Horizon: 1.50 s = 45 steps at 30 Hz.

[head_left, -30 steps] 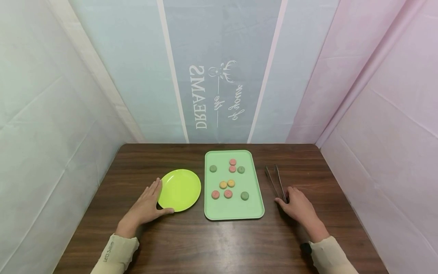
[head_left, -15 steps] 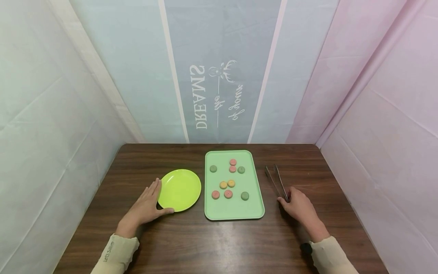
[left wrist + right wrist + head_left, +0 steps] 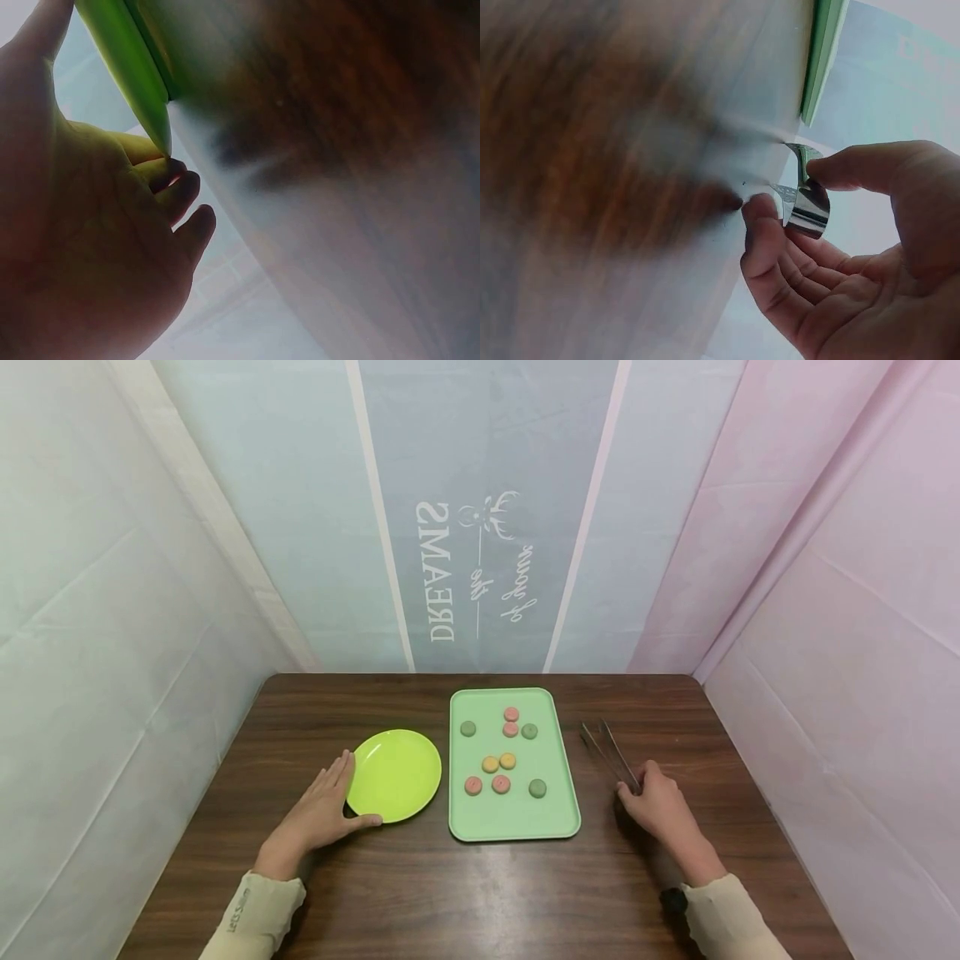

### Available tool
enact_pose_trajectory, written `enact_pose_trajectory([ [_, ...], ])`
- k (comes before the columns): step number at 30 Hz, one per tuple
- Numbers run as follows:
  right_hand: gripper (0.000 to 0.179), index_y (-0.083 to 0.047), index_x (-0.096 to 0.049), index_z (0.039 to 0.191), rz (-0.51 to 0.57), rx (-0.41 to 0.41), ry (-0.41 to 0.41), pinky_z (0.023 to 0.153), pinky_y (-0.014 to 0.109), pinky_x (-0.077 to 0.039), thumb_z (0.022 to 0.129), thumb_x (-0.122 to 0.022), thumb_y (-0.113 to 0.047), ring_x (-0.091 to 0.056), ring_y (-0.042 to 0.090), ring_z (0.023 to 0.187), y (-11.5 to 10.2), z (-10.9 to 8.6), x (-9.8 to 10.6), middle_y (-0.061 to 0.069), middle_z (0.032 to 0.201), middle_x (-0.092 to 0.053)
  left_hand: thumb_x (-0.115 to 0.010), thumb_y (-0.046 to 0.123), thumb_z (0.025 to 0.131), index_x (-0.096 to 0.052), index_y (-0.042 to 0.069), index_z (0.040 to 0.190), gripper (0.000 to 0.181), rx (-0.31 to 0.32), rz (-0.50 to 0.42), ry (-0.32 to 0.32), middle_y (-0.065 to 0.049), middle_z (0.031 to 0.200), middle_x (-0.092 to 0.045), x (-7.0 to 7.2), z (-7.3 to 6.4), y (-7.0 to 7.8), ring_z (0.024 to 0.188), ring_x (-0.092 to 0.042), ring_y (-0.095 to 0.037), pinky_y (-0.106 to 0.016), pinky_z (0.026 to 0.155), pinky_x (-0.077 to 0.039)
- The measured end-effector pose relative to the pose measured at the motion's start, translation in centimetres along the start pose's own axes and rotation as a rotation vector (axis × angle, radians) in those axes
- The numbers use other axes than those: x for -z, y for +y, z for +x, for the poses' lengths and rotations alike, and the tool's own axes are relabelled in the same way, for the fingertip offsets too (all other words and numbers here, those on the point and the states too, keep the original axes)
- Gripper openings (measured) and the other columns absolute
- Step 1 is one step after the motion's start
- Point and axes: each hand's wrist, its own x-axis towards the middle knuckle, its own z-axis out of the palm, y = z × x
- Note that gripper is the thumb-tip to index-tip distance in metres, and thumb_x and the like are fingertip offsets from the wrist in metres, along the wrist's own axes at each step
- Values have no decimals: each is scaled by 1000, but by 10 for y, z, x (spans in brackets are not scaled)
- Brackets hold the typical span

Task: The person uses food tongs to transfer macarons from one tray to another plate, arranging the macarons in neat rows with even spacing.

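My left hand (image 3: 321, 810) lies against the left side of a yellow-green plate (image 3: 397, 775), fingers straight along its rim and thumb at the near edge. In the left wrist view the plate's edge (image 3: 131, 67) shows between thumb and fingers. To the right, my right hand (image 3: 660, 810) pinches the bent end of metal tongs (image 3: 621, 758) between thumb and fingers. Their tips point away over the table, spread apart. The right wrist view shows the shiny curved end of the tongs (image 3: 810, 208) at the thumb and fingertips.
Between the hands lies a light green tray (image 3: 513, 822). On it are several round macaron-like pieces: pink (image 3: 501, 784), yellow (image 3: 491, 764) and green (image 3: 537, 788). All stand on a dark wooden table (image 3: 480, 902), with a cloth backdrop (image 3: 480, 460) behind its far edge.
My right hand has shifted slightly right and the near end of the tongs has moved with it, while their two arms have drawn somewhat closer. My left hand and the plate stay put.
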Motion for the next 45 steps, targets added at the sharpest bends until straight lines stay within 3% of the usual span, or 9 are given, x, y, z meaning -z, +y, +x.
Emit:
enact_pose_trajectory([
  [9, 41, 7, -48, 123, 27, -12, 4, 59, 39, -50, 102, -66, -22, -60, 27, 74, 1, 3, 0, 21, 94, -63, -75, 73, 88, -15, -10, 168, 130, -15, 7, 12, -31, 175, -14, -1, 0, 1, 161, -19, -48, -66, 131, -18],
  [19, 52, 14, -59, 124, 22, 69, 94, 77, 60, -59, 102, -77, -30, -70, 38, 86, 4, 8, 2, 29, 102, -71, -74, 75, 88, -13, -10, 168, 132, -4, 1, 2, -31, 175, -12, -2, 1, -2, 162, -17, -48, -66, 131, -17],
  [26, 51, 14, -67, 128, 8, 91, 119, 70, 48, -54, 103, -77, -29, -60, 26, 75, 10, 13, 1, 13, 86, -68, -74, 77, 87, -12, -9, 169, 133, -1, -7, 1, -30, 176, -11, -3, 2, -2, 162, -16, -47, -65, 131, -16],
  [31, 49, 14, -69, 127, 26, 96, 152, 74, 50, -56, 103, -76, -29, -63, 28, 80, 13, 14, 0, 18, 93, -71, -75, 74, 88, -13, -10, 168, 132, -6, -15, 5, -30, 176, -12, -3, 0, -1, 162, -16, -48, -66, 131, -16],
  [38, 41, 9, -71, 126, 80, 86, 179, 65, 35, -49, 106, -72, -27, -59, 24, 75, 14, 17, -1, 14, 91, -72, -75, 73, 89, -12, -9, 169, 131, -7, -19, 7, -30, 176, -11, -7, 0, -2, 163, -16, -47, -66, 131, -16],
  [45, 41, 10, -68, 134, 108, 155, 221, 69, 39, -54, 107, -70, -22, -65, 27, 81, 16, 20, -2, 23, 103, -76, -75, 74, 88, -11, -9, 169, 131, -4, -19, 11, -29, 176, -10, -9, 2, -4, 163, -15, -47, -65, 132, -16],
])
